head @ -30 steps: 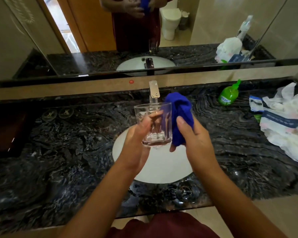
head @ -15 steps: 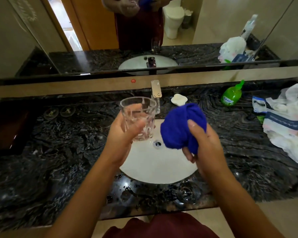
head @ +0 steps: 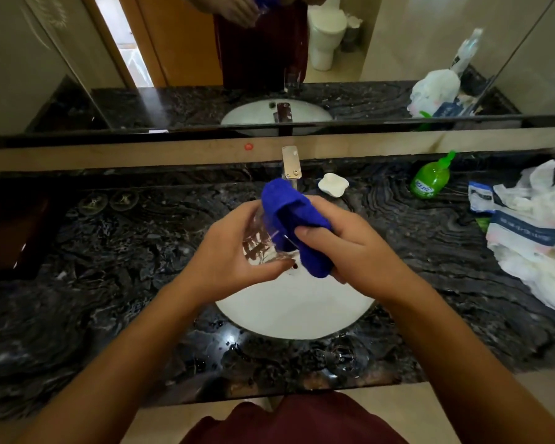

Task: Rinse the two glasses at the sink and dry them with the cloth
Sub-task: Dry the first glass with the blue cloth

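My left hand (head: 229,256) grips a clear glass (head: 260,245) above the white sink basin (head: 295,312), tilted with its mouth toward the right. My right hand (head: 350,248) holds a bunched blue cloth (head: 293,224) pressed over and into the mouth of that glass. A second clear glass (head: 346,355) stands on the wet black counter at the front edge, right of the basin's near rim. The tap (head: 291,163) stands behind the hands.
A white soap dish (head: 333,184) sits right of the tap. A green pump bottle (head: 430,179) stands farther right. Crumpled white plastic bags (head: 539,232) fill the right end of the dark marble counter (head: 93,251). Two round coasters (head: 108,200) lie at back left.
The hands came together: the cloth, held apart from the glass half a second ago, is now pushed into its mouth. The glass has tilted and dropped lower over the basin.
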Demonstrator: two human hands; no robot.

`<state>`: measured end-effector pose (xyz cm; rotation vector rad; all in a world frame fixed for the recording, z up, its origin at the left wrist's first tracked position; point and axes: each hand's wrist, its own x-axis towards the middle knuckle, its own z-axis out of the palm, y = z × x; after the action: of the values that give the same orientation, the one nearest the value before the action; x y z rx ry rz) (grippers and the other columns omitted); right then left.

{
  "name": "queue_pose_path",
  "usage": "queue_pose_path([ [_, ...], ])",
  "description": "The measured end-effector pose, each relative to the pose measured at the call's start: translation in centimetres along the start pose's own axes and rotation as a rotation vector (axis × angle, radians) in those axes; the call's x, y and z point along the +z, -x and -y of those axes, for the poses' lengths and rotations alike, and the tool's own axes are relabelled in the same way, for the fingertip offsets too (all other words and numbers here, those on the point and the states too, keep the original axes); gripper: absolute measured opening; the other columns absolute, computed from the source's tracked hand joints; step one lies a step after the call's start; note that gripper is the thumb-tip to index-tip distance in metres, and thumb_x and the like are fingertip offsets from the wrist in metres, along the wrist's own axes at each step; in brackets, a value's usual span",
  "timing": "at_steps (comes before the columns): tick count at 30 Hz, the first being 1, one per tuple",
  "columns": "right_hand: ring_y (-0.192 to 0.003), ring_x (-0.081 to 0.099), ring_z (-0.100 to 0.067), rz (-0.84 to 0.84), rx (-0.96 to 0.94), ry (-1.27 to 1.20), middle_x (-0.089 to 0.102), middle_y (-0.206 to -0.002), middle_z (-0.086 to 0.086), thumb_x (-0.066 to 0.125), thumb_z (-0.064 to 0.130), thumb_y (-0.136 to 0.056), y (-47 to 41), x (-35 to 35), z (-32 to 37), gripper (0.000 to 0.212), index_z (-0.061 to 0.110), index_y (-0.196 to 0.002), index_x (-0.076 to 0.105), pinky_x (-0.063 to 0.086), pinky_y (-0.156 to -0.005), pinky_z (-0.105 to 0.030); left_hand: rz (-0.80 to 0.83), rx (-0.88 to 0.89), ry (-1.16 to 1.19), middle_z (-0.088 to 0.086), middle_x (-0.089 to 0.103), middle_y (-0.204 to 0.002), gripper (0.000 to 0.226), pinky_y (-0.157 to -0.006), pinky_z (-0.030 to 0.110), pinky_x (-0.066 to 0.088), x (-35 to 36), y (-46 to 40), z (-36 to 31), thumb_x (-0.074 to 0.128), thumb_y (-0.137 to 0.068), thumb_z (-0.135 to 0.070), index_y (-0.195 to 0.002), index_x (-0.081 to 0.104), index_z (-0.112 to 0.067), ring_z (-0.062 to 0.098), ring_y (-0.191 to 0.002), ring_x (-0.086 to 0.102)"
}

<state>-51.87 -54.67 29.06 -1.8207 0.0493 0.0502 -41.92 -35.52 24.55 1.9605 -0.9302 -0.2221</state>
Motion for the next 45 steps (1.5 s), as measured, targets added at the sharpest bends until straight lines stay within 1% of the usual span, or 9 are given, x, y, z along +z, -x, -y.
queue_pose_path([
  [3,-0.075,0.061,-0.009,0.029,0.108,-0.079,0.07,-0.088,-0.004,0.057,0.018,-0.101,-0.3,0.3,-0.3,0.017,0.012,-0.111,0.069,0.046,-0.069,-0.022,0.008,0.057,0.027,-0.004,0.068,-0.124,0.077,-0.092,0.033,0.055,0.2,0.2,0.2,0.091,-0.074,-0.032,-0.139,0.055,-0.014,0.015,-0.11,0.068],
  [6,-0.056,0.049,-0.012,0.045,0.249,-0.089,0.059,-0.066,0.0,0.058,0.015,-0.099,-0.4,-0.1,-0.3,0.025,0.022,-0.077,0.07,0.036,-0.051,-0.021,0.076,0.091,0.022,-0.004,0.066,-0.124,0.08,-0.093,0.03,0.056,0.4,0.4,0.4,0.094,-0.073,-0.028,-0.141,0.054,-0.014,0.014,-0.11,0.068],
  [11,-0.048,0.039,-0.008,-0.21,0.388,-0.313,0.042,-0.049,0.008,0.054,0.024,-0.067,-1.0,-0.5,-1.3,0.025,0.027,-0.042,0.053,0.028,-0.055,-0.024,0.091,0.007,-0.036,-0.015,0.066,-0.125,0.08,-0.094,0.027,0.055,-0.5,1.1,1.6,0.093,-0.071,-0.037,-0.14,0.054,-0.024,0.004,-0.112,0.066],
  [17,-0.033,0.026,-0.012,-0.385,0.426,-0.643,0.031,-0.047,0.001,0.049,0.015,-0.09,-1.1,-0.2,-6.4,0.028,0.02,-0.064,0.04,0.02,-0.04,-0.017,-0.129,-0.318,0.259,-0.005,0.073,-0.11,0.069,-0.08,0.018,0.056,-1.8,5.2,4.6,0.089,-0.07,-0.028,-0.13,0.056,-0.026,0.011,-0.105,0.071],
  [22,-0.031,0.024,-0.014,-0.313,0.495,-0.558,0.028,-0.043,-0.002,0.041,0.014,-0.098,-1.1,2.1,-9.6,0.033,0.018,-0.065,0.04,0.015,-0.04,-0.018,-0.213,-0.485,0.351,-0.007,0.074,-0.116,0.081,-0.088,0.043,0.06,-1.3,10.1,7.8,0.091,-0.074,-0.033,-0.142,0.047,-0.038,0.014,-0.109,0.072],
  [27,-0.035,0.026,-0.015,-0.236,0.588,-0.44,0.031,-0.044,-0.003,0.039,0.015,-0.101,-1.3,4.7,-10.2,0.033,0.014,-0.068,0.04,0.016,-0.042,-0.024,-0.275,-0.611,0.372,-0.011,0.074,-0.119,0.092,-0.091,0.034,0.058,-0.1,14.2,10.0,0.089,-0.063,-0.048,-0.143,0.045,-0.035,0.012,-0.109,0.072],
  [34,-0.037,0.029,-0.018,-0.217,0.634,-0.307,0.035,-0.043,-0.006,0.04,0.014,-0.101,-0.6,7.1,-10.6,0.029,0.01,-0.072,0.043,0.023,-0.041,-0.025,-0.306,-0.681,0.171,-0.016,0.066,-0.119,0.08,-0.096,0.02,0.047,2.6,18.0,13.0,0.093,-0.073,-0.027,-0.135,0.044,-0.03,-0.007,-0.11,0.063],
  [38,-0.037,0.031,-0.019,-0.256,0.648,-0.306,0.036,-0.043,-0.006,0.041,0.016,-0.102,0.2,7.5,-11.1,0.03,0.009,-0.073,0.045,0.023,-0.043,-0.028,-0.264,-0.603,-0.09,-0.009,0.056,-0.122,0.084,-0.099,0.024,0.041,4.2,19.4,15.0,0.095,-0.069,-0.038,-0.138,0.05,-0.025,0.007,-0.115,0.053],
  [45,-0.037,0.032,-0.019,-0.247,0.672,-0.26,0.039,-0.042,-0.006,0.042,0.019,-0.103,1.2,6.8,-12.1,0.031,0.009,-0.074,0.046,0.025,-0.044,-0.028,-0.258,-0.644,-0.129,-0.006,0.053,-0.121,0.088,-0.098,0.026,0.046,6.4,20.2,15.7,0.094,-0.071,-0.033,-0.143,0.046,-0.015,0.013,-0.112,0.058],
])
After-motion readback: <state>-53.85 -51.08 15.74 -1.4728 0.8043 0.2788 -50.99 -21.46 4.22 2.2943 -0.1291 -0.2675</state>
